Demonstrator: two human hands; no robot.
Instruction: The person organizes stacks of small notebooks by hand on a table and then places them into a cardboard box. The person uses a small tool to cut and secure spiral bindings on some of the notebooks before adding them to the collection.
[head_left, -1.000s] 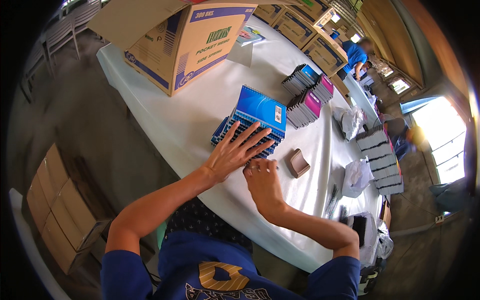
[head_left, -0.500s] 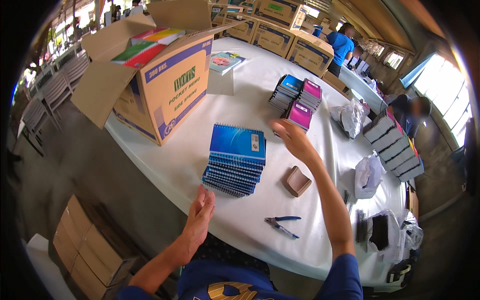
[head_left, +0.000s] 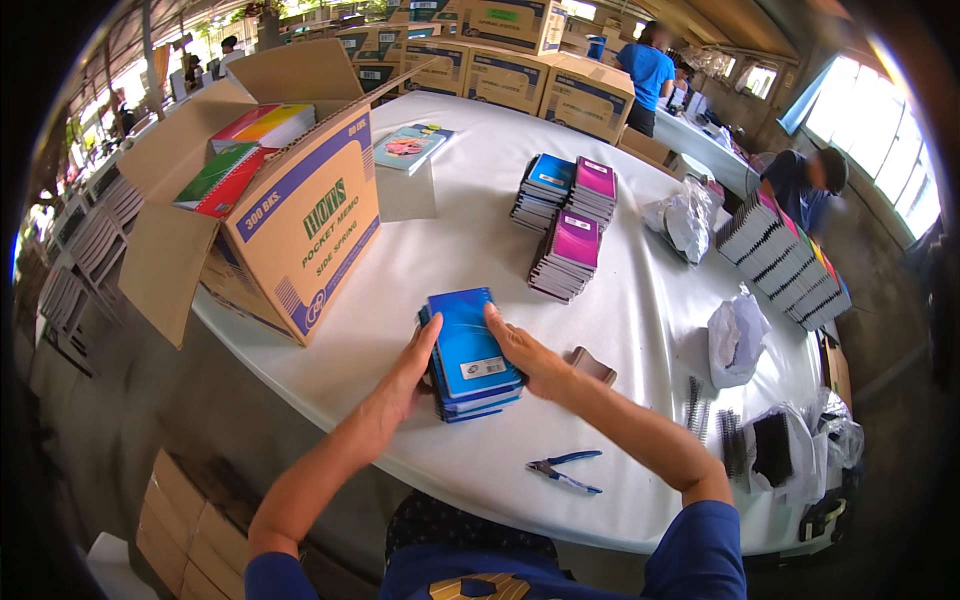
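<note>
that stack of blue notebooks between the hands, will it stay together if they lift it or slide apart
The stack of blue spiral notebooks probably shifts easily: its lower books already sit slightly offset. The glossy covers look slippery, so loose layers may slide. With the left hand and right hand pressing opposite sides, it likely lifts as a block, fairly heavy for its size.

Notebook stack (head_left: 468, 355) on table (head_left: 640, 300); open carton (head_left: 290, 215) left; pliers (head_left: 563, 470) right, nearer.
</note>
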